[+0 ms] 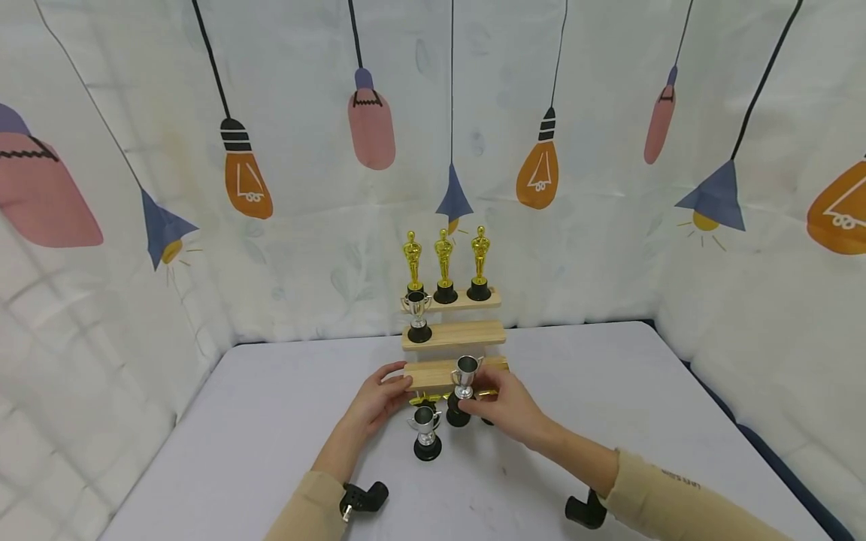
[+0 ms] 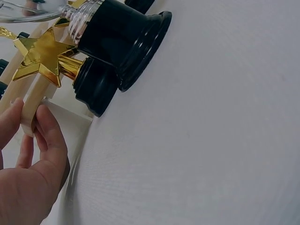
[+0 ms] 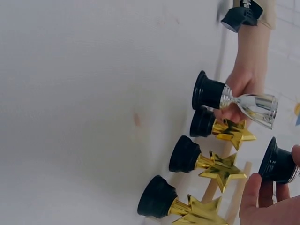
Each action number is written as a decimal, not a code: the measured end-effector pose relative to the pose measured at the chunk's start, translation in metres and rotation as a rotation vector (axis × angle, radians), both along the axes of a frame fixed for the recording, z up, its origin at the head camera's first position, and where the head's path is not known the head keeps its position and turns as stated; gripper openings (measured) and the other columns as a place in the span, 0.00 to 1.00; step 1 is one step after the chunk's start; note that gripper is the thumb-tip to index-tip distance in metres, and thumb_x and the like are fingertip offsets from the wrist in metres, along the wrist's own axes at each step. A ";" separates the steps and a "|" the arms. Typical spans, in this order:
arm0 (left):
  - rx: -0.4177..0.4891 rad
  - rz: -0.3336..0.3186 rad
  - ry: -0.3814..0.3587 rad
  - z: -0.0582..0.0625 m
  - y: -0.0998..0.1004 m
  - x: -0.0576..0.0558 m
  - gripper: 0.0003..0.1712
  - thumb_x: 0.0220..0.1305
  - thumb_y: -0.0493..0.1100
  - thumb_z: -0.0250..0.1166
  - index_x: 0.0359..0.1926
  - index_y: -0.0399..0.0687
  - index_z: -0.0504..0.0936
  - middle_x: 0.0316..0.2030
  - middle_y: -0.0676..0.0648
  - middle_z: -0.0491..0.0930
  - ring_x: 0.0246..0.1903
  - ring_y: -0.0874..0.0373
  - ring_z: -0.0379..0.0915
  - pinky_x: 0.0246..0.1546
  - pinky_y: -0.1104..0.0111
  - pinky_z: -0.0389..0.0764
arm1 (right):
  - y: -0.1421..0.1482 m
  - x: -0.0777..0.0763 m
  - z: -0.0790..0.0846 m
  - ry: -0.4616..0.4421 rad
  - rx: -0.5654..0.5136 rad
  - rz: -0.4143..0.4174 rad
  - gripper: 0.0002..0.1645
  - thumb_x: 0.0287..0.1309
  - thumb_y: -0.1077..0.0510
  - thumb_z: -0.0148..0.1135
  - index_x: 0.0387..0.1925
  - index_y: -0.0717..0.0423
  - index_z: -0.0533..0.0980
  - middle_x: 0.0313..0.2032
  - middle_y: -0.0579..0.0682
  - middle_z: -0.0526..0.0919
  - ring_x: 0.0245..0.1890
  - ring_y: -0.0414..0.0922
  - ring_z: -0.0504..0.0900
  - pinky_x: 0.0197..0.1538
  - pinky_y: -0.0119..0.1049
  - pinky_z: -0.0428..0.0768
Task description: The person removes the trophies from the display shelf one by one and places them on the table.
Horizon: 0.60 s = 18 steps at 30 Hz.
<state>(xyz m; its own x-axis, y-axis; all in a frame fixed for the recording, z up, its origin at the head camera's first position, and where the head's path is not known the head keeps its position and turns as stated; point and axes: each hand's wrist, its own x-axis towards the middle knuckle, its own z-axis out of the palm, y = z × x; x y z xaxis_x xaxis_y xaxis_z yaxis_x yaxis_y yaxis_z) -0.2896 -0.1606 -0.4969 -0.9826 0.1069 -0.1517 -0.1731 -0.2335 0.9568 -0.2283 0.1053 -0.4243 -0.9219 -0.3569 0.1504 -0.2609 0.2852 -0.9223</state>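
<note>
My left hand (image 1: 377, 400) pinches the left end of the lowest wooden shelf board (image 1: 431, 375), thumb on one side and fingers on the other in the left wrist view. My right hand (image 1: 512, 409) grips a silver trophy cup (image 1: 466, 373) by its black base, raised in front of that board. In the right wrist view the base (image 3: 277, 161) shows between thumb and fingers. Another silver trophy cup (image 1: 425, 425) stands upright on the table near my left hand. Behind it, several gold star trophies (image 3: 222, 171) with black bases stand in a row, partly hidden in the head view.
Three gold figure statuettes (image 1: 443, 259) line the top board (image 1: 462, 302). One silver trophy cup (image 1: 417, 314) stands at the left end of the middle board (image 1: 467, 333). A white table (image 1: 284, 421) spreads around the stand, with a lamp-printed cloth (image 1: 298, 248) behind.
</note>
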 end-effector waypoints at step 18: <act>0.003 0.007 -0.003 -0.001 0.000 0.000 0.31 0.73 0.32 0.63 0.72 0.32 0.64 0.54 0.34 0.76 0.47 0.53 0.79 0.48 0.66 0.83 | 0.000 0.005 -0.016 -0.027 -0.008 0.025 0.15 0.58 0.60 0.74 0.44 0.61 0.80 0.40 0.50 0.84 0.44 0.46 0.81 0.43 0.32 0.82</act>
